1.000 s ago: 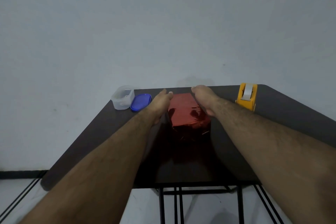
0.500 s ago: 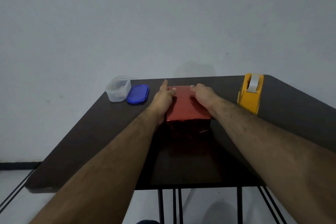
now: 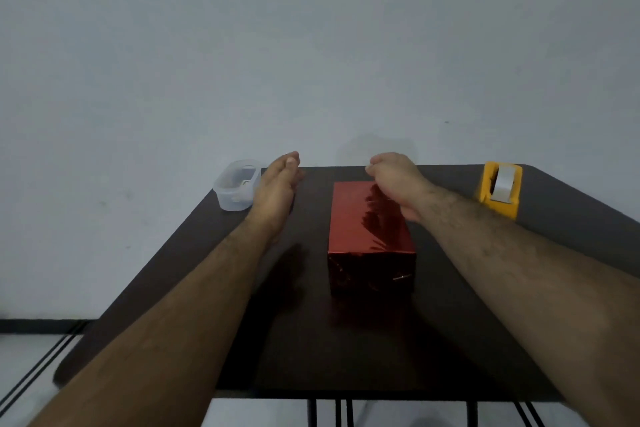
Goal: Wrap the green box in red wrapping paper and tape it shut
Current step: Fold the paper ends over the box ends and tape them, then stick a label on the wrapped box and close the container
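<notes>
The box (image 3: 367, 236) lies on the dark table (image 3: 263, 340), fully covered in shiny red wrapping paper, its long side running away from me. No green shows. My left hand (image 3: 277, 187) hovers to the left of the box, clear of it, fingers straight and holding nothing. My right hand (image 3: 394, 180) is raised over the box's far right corner, fingers curled loosely, with nothing visible in it. A yellow tape dispenser (image 3: 498, 189) with a white roll stands at the far right.
A clear plastic container (image 3: 235, 189) sits at the table's far left corner, partly behind my left hand. A pale wall rises just beyond the table's far edge. Thin black table legs (image 3: 343, 412) show under the near edge.
Both hands have come off the wrapped box: the left moved out to the left, the right lifted above the far end. The blue lid is now hidden behind my left hand.
</notes>
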### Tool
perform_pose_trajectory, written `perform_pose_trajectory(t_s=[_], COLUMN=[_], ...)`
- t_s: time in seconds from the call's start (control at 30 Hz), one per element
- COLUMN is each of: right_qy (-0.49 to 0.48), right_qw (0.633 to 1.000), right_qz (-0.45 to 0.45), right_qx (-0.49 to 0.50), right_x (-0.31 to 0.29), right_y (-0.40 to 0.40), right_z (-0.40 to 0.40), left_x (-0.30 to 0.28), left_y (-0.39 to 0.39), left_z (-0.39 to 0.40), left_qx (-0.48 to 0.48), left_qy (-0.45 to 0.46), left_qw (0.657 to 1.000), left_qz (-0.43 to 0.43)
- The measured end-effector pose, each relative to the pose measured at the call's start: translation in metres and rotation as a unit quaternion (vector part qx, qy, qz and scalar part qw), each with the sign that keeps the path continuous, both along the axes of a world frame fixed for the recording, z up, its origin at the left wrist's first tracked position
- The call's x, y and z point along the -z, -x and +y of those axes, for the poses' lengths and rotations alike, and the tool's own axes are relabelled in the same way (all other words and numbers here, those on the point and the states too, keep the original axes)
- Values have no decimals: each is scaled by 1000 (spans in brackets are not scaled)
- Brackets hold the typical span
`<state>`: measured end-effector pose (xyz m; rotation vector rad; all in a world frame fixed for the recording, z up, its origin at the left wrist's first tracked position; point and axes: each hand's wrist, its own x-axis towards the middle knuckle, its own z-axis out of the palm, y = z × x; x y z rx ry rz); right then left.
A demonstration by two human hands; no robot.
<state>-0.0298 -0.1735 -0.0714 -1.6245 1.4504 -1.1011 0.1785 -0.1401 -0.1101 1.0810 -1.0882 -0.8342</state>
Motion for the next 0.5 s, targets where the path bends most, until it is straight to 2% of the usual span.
perform_pose_trajectory(t_s=[0.07,0.17,0.27,0.4,0.5], right_qy=[5,13,37,71,93], right_qw=[998,985,974,961,948], right_qz=[55,167,214,251,278], right_qx=[-16,-38,-60,-95,-121], right_x=[-4,-14,-25,-28,-23], right_y=[-15,-38,-71,-121,-157], right_z=[-4,-11,-22,-32,-41], left_x=[4,15,28,36,34], left_y=[-19,-47,-76,-101,-106], left_z=[1,5,7,1,-2], left_qx=[-72,-189,-281,-335,-328], left_qy=[34,72,54,-4,-17], left_qw=[995,966,935,890,885], left_qz=[-67,-161,-210,-308,-329])
